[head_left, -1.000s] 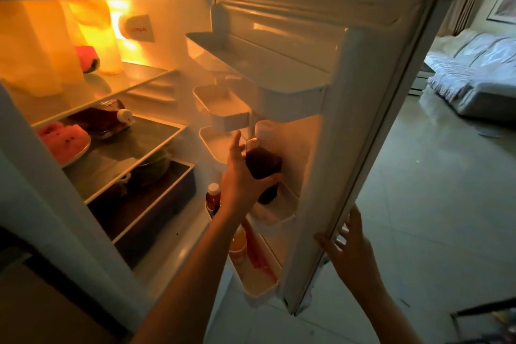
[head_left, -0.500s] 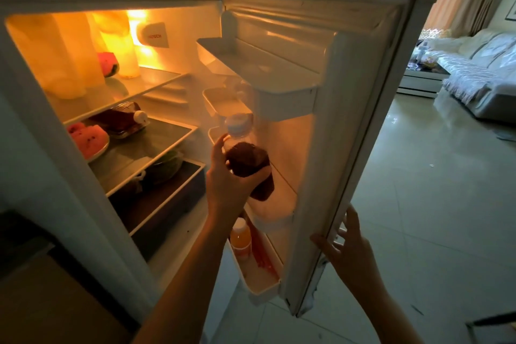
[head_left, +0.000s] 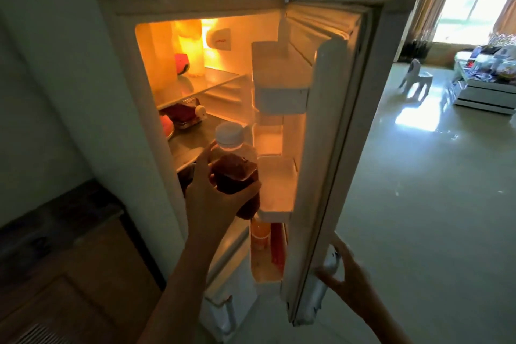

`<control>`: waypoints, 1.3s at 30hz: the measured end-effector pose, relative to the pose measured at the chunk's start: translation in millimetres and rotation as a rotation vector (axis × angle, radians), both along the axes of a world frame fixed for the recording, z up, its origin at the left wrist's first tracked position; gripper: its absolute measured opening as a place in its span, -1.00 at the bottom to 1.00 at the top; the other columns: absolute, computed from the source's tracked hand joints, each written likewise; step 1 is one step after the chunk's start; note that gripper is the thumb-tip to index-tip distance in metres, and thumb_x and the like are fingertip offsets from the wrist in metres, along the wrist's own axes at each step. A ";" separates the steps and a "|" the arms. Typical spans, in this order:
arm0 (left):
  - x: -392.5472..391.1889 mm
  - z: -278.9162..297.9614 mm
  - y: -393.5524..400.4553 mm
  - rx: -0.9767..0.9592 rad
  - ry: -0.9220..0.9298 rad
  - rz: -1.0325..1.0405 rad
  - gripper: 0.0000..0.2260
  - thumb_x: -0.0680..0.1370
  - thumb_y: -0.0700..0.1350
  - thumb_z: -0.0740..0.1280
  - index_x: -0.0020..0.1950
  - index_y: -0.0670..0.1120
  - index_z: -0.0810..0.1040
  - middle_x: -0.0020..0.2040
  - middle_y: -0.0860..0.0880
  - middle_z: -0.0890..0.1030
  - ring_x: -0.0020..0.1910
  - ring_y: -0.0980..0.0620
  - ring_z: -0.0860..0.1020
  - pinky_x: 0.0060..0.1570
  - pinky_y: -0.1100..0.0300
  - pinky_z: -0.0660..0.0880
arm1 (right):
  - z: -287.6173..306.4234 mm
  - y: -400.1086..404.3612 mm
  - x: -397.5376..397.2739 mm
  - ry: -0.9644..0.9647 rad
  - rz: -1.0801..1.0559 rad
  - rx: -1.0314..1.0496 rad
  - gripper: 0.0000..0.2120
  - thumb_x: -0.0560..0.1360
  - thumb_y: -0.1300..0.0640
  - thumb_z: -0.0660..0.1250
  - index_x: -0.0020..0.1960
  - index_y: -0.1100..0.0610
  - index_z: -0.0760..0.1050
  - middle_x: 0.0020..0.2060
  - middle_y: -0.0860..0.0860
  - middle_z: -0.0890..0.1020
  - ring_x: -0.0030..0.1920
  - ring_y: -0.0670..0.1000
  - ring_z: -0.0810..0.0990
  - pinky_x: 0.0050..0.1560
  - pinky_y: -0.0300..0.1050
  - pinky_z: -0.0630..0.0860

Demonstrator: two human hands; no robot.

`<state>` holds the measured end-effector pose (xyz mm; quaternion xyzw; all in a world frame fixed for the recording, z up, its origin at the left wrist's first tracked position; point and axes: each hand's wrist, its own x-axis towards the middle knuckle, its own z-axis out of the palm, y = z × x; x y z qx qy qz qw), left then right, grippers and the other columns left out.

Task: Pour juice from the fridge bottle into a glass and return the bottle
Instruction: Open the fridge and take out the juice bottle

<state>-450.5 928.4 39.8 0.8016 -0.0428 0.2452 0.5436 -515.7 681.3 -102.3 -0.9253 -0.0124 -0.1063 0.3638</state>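
My left hand [head_left: 212, 201] grips a clear juice bottle [head_left: 236, 173] with a white cap and dark red-brown juice. I hold it upright in front of the open fridge, just left of the middle door shelf [head_left: 277, 204]. My right hand [head_left: 339, 274] is on the lower outer edge of the fridge door [head_left: 332, 148], fingers curled round it. The door stands wide open to the right. No glass is in view.
The lit fridge holds watermelon pieces [head_left: 167, 127], a lying bottle [head_left: 185, 116] and pale containers on its shelves. An orange bottle [head_left: 261, 237] stands in the lowest door bin. A dark countertop [head_left: 55, 220] over wooden cabinets lies at left. Tiled floor and a low table [head_left: 485, 84] are at right.
My left hand has lifted the juice bottle out of the door shelf and drawn it left and toward me. My view has pulled back from the fridge. My right hand stays on the door edge.
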 end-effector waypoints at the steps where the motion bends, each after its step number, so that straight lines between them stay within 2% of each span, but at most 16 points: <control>1: -2.5 -0.6 5.7 0.009 -0.005 0.010 -0.10 0.20 -0.01 0.61 0.45 0.02 0.24 0.30 0.01 0.50 0.26 0.02 0.48 0.23 0.01 0.48 | -2.6 5.4 3.1 0.017 0.007 -0.012 -0.17 0.31 0.03 0.52 0.39 -0.14 0.07 0.27 0.05 0.51 0.22 0.09 0.51 0.09 -0.11 0.45; 3: -7.2 -1.6 16.3 0.005 -0.008 0.011 -0.12 0.19 0.00 0.61 0.42 0.07 0.26 0.25 0.12 0.50 0.25 0.02 0.49 0.18 0.02 0.51 | -3.9 17.0 9.3 0.046 0.032 -0.036 -0.14 0.30 -0.15 0.47 0.44 -0.19 0.04 0.22 0.04 0.54 0.19 0.08 0.51 0.07 -0.05 0.48; 5: -11.1 -3.1 27.4 -0.008 -0.016 0.016 -0.16 0.18 0.00 0.61 0.37 0.13 0.27 0.16 0.32 0.45 0.24 0.08 0.48 0.16 0.08 0.51 | -8.7 24.3 15.1 0.032 0.066 -0.088 -0.11 0.26 -0.41 0.28 0.46 -0.27 -0.07 0.19 -0.01 0.55 0.15 0.05 0.51 0.08 0.01 0.51; 7: -15.5 -4.5 38.2 -0.012 -0.015 0.029 -0.14 0.16 0.06 0.61 0.37 0.17 0.26 0.13 0.40 0.40 0.24 0.10 0.46 0.18 0.03 0.51 | -11.3 30.7 19.7 0.031 0.111 -0.148 -0.11 0.23 -0.55 0.09 0.44 -0.34 -0.21 0.17 -0.08 0.54 0.14 0.00 0.51 0.10 0.00 0.50; 9: -20.3 -4.9 47.5 -0.021 -0.004 0.042 -0.12 0.16 0.10 0.59 0.39 0.18 0.25 0.19 0.35 0.41 0.26 0.09 0.45 0.21 -0.04 0.50 | -8.4 40.1 22.8 0.050 0.148 -0.180 -0.13 0.26 -0.50 0.14 0.37 -0.42 -0.31 0.22 -0.12 0.51 0.17 -0.04 0.50 0.11 -0.02 0.49; 12: -25.2 -4.9 57.2 -0.025 0.023 0.055 -0.11 0.19 -0.02 0.62 0.41 0.15 0.23 0.18 0.27 0.39 0.22 0.16 0.41 0.22 0.02 0.48 | -2.7 57.6 25.5 0.075 0.156 -0.193 -0.05 0.33 -0.27 0.37 0.30 -0.48 -0.38 0.28 -0.13 0.48 0.20 -0.05 0.48 0.03 -0.10 0.50; 16: -28.7 -4.0 63.3 0.003 0.028 0.056 -0.11 0.14 0.12 0.56 0.38 0.20 0.21 0.20 0.21 0.38 0.21 0.15 0.40 0.21 0.06 0.48 | -0.3 64.6 25.8 0.113 0.153 -0.166 0.00 0.33 -0.22 0.41 0.32 -0.47 -0.38 0.23 -0.15 0.49 0.13 -0.12 0.47 -0.12 -0.26 0.45; 19: -33.9 -3.2 63.7 0.028 -0.006 0.038 -0.16 0.15 0.14 0.54 0.33 0.26 0.19 0.17 0.28 0.39 0.15 0.23 0.44 0.12 0.24 0.47 | 3.9 60.0 26.9 0.164 0.166 -0.183 0.03 0.33 -0.20 0.42 0.35 -0.39 -0.39 0.21 -0.14 0.49 0.05 -0.18 0.43 -0.01 -0.24 0.49; 21: -41.9 2.3 61.2 0.039 -0.032 -0.005 -0.17 0.12 0.25 0.51 0.29 0.36 0.18 0.09 0.45 0.40 0.05 0.41 0.45 0.06 0.34 0.45 | 7.7 58.7 24.9 0.208 0.167 -0.149 0.09 0.30 -0.15 0.47 0.35 -0.40 -0.41 0.27 -0.15 0.45 0.16 -0.15 0.45 0.13 -0.15 0.46; 24: -55.3 10.8 48.8 0.085 -0.061 -0.096 -0.24 0.13 0.27 0.50 0.23 0.47 0.20 0.04 0.54 0.46 0.06 0.47 0.46 0.02 0.32 0.48 | 16.1 55.5 16.8 0.212 0.181 -0.115 0.04 0.30 -0.11 0.48 0.40 -0.32 -0.29 0.43 -0.14 0.27 0.36 -0.05 0.34 0.28 -0.03 0.38; 26: -64.6 15.2 32.1 0.115 -0.086 -0.149 -0.24 0.14 0.26 0.48 0.29 0.37 0.25 0.09 0.39 0.53 0.10 0.36 0.51 0.01 0.31 0.51 | 26.2 45.3 9.8 0.178 0.188 -0.111 -0.08 0.35 -0.10 0.45 0.37 -0.32 -0.20 0.42 -0.13 0.24 0.35 -0.05 0.33 0.26 -0.10 0.38; 28: -73.6 19.1 8.4 0.140 -0.107 -0.189 -0.22 0.16 0.26 0.48 0.33 0.26 0.28 0.12 0.27 0.54 0.12 0.31 0.52 0.03 0.38 0.50 | 37.3 26.8 2.8 0.133 0.182 -0.113 -0.17 0.37 -0.10 0.43 0.35 -0.32 -0.13 0.42 -0.11 0.25 0.33 -0.06 0.34 0.26 -0.12 0.40; 31: -82.1 20.5 -30.7 0.160 -0.143 -0.219 -0.27 0.17 0.24 0.48 0.25 0.40 0.22 0.09 0.38 0.45 0.11 0.40 0.47 -0.01 0.47 0.47 | 51.0 -8.7 -8.8 0.050 0.132 -0.165 -0.23 0.36 -0.14 0.42 0.37 -0.29 0.00 0.42 -0.10 0.28 0.33 -0.04 0.36 0.26 -0.04 0.44; 35: -87.1 8.9 -91.0 0.135 -0.095 -0.249 -0.19 0.14 0.27 0.49 0.29 0.41 0.15 0.05 0.50 0.34 0.05 0.38 0.46 0.04 0.32 0.52 | 67.4 -66.4 -35.5 -0.008 0.048 -0.212 -0.34 0.39 -0.15 0.39 0.41 -0.15 0.20 0.40 -0.06 0.33 0.35 0.00 0.37 0.26 0.06 0.46; 37: -89.2 1.1 -125.0 0.122 -0.059 -0.275 -0.17 0.13 0.25 0.52 0.29 0.39 0.16 0.09 0.39 0.41 0.03 0.35 0.46 0.07 0.27 0.51 | 72.7 -98.5 -54.0 0.003 0.023 -0.245 -0.37 0.41 -0.14 0.37 0.41 -0.11 0.22 0.41 -0.06 0.32 0.36 -0.01 0.35 0.28 0.05 0.43; 39: -90.2 -7.3 -157.4 0.128 -0.039 -0.306 -0.16 0.15 0.17 0.57 0.32 0.29 0.20 0.15 0.14 0.52 0.08 0.20 0.49 0.10 0.16 0.54 | 75.8 -130.0 -70.6 0.025 -0.005 -0.264 -0.39 0.42 -0.14 0.36 0.41 -0.09 0.24 0.41 -0.08 0.32 0.36 -0.02 0.35 0.29 0.02 0.42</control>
